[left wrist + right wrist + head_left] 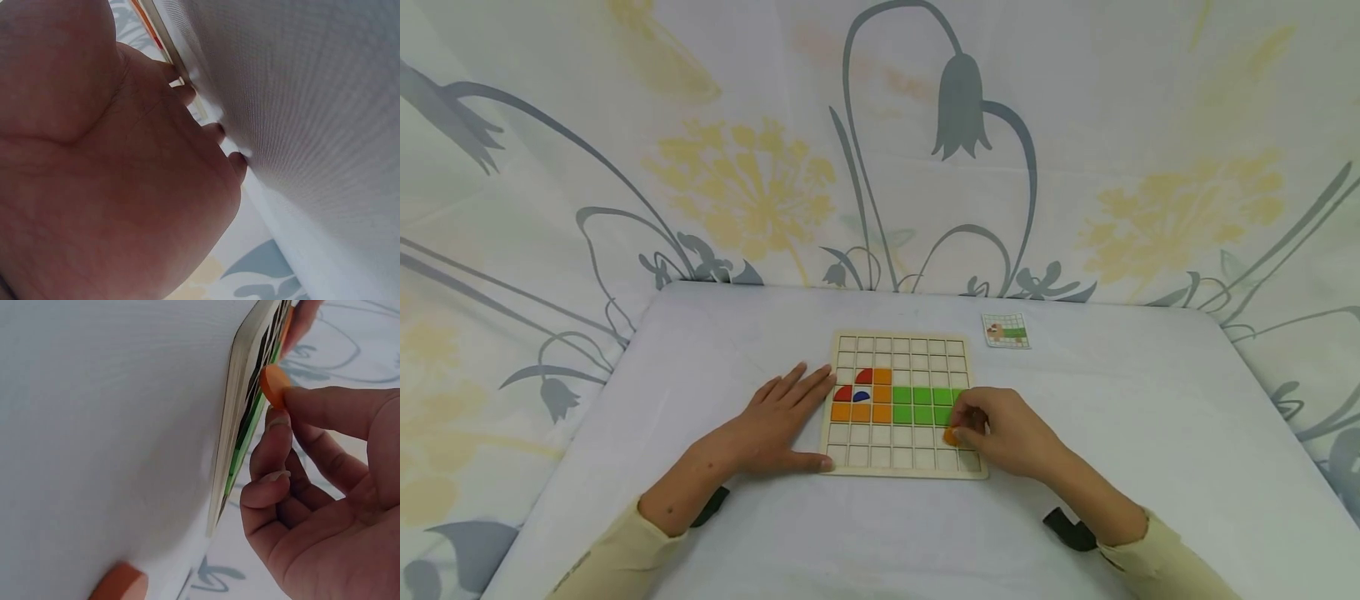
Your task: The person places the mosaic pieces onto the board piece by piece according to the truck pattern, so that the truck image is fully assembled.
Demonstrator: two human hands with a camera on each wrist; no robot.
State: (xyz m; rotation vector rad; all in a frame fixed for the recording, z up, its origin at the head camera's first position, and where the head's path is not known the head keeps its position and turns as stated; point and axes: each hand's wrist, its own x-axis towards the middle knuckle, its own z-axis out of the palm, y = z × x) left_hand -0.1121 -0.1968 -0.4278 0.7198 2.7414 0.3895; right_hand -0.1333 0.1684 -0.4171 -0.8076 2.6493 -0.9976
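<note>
A wooden grid board [902, 464] lies on the white table. In its cells sit green squares [922, 405], orange squares [861, 412], red rounded pieces [844, 393] and a blue-and-white piece [862, 395]. My right hand [1011, 433] is over the board's right side, pinching an orange piece with a curved edge [274, 386] between thumb and fingertips. That piece is tilted, close to the cells below the green squares. My left hand [778, 425] lies with fingers spread at the board's left edge, its thumb tip touching the lower left corner.
A small picture card [1006, 331] with a gridded drawing lies beyond the board's upper right corner. Another orange piece [120, 582] rests on the table near my right wrist. Dark bands [1070, 530] show below both wrists. A flower-patterned cloth [887, 150] rises behind the table.
</note>
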